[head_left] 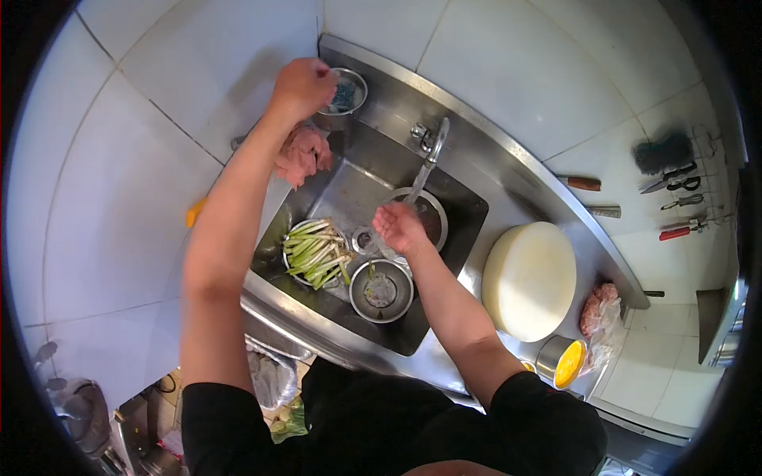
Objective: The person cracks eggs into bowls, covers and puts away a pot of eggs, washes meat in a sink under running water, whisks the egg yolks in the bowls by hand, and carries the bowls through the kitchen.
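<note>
My left hand (304, 89) is at the rim of a small metal container (351, 89) in the sink's back left corner. Its fingers are curled, and anything inside them is hidden. A blue-green scouring pad (343, 97) lies in that container. Below my left wrist hangs a pink cloth (303, 155). My right hand (399, 228) is over the sink, palm up with fingers extended, under water running from the faucet (435, 147). Near it are a metal bowl (406, 289) with some water and scraps, and spring onions (316, 252) heaped in a bowl. Another round metal vessel (438, 218) sits beneath the stream.
A thick round white cutting board (529, 280) rests on the counter right of the sink (468, 214). Beyond it are a pot of yellow contents (567, 363) and a plastic bag of reddish food (601, 313). Knives and scissors (681, 181) hang on the wall.
</note>
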